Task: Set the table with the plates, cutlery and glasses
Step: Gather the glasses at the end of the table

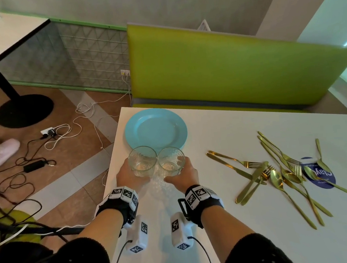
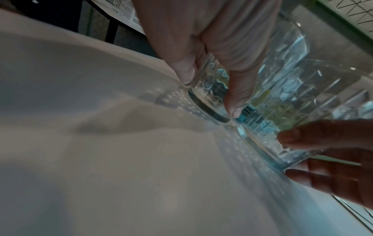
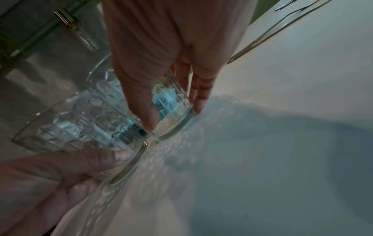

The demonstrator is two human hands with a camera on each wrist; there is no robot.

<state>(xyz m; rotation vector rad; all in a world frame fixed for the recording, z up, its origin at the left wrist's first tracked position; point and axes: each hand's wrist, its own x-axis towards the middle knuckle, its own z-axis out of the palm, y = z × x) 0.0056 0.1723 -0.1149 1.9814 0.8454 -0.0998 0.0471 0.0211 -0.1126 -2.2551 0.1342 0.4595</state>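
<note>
My left hand [image 1: 128,177] grips one patterned glass tumbler [image 1: 143,160]; my right hand [image 1: 184,176] grips the other tumbler [image 1: 171,161]. Both stand upright, touching, on the white surface [image 1: 224,209], just before the blue plates [image 1: 155,129].

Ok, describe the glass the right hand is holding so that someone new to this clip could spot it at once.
Start at the white table and find the light blue plate near its far left corner. Just in front of the plate two clear patterned glasses stand side by side, each gripped by one hand. Yours is the right glass, gripped by the right hand, nearer the gold cutlery than the left glass.
</note>
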